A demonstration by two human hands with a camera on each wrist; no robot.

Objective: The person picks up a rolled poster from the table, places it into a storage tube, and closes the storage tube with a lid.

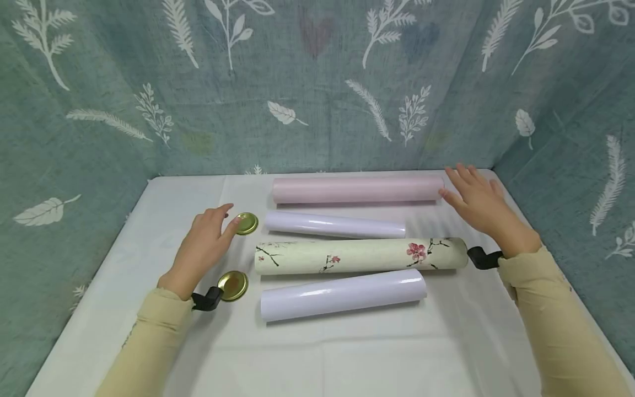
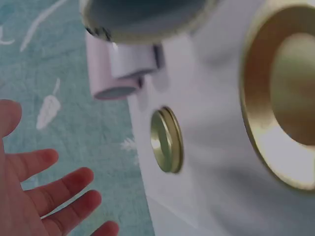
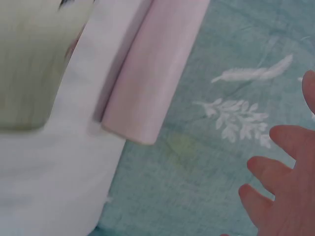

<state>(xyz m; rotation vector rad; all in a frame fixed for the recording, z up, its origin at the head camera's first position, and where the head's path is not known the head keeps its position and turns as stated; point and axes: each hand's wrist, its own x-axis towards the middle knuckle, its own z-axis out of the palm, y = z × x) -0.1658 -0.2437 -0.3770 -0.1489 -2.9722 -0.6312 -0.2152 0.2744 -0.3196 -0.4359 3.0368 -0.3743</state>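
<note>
On the table lie several rolls side by side: a pink roll [image 1: 357, 189] at the back, a thin glossy white roll [image 1: 335, 225], a cream roll with pink blossoms [image 1: 359, 257], and a thicker white roll [image 1: 342, 296] in front. My left hand [image 1: 202, 246], fingers loosely spread, hovers left of the rolls beside a gold jar lid [image 1: 246, 223]. Another gold lid [image 1: 232, 285] lies nearer, by the wrist. My right hand [image 1: 478, 203] is spread at the pink roll's right end, its thumb overlapping that end in the head view. Neither hand holds anything.
A white cloth covers the table [image 1: 317, 364]. Blue-green leaf-patterned fabric [image 1: 317, 110] hangs behind it and along both sides. Black camera mounts stick out from each wrist, the left mount [image 1: 207, 299] overlapping the near lid's edge.
</note>
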